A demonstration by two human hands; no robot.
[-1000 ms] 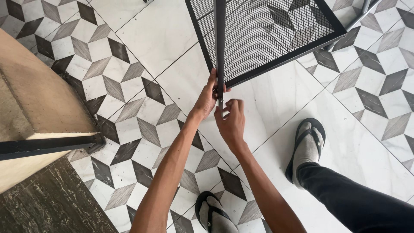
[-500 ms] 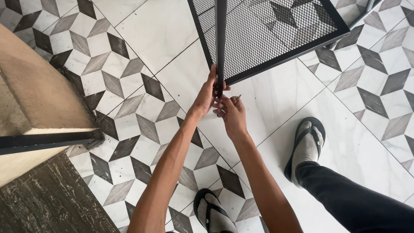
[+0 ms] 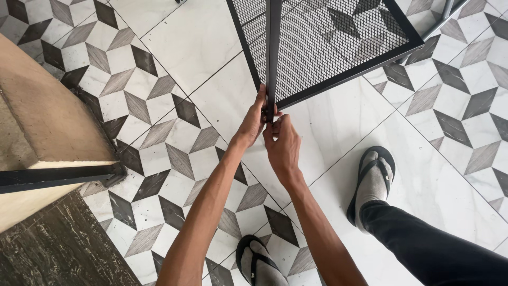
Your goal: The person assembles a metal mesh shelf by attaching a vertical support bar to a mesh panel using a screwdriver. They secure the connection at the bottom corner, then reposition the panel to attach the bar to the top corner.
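Observation:
A black metal frame with a mesh panel (image 3: 328, 42) lies over the tiled floor at the top of the head view. An upright black leg (image 3: 273, 53) of the frame rises toward me at its near corner. My left hand (image 3: 253, 123) wraps around the lower end of that leg from the left. My right hand (image 3: 283, 145) pinches at the same end from below, fingertips touching the corner. Whether a small part sits between the fingers is hidden.
A beige block with a black bar (image 3: 53, 177) juts in at the left, above a dark wooden surface (image 3: 58, 254). My feet wear black sandals with grey socks (image 3: 373, 180), and the other foot (image 3: 262, 265) stands near the bottom edge. Patterned and white floor tiles (image 3: 196, 42) surround everything.
My right hand has risen to the corner of the frame and closed in beside my left hand. The frame stays where it was.

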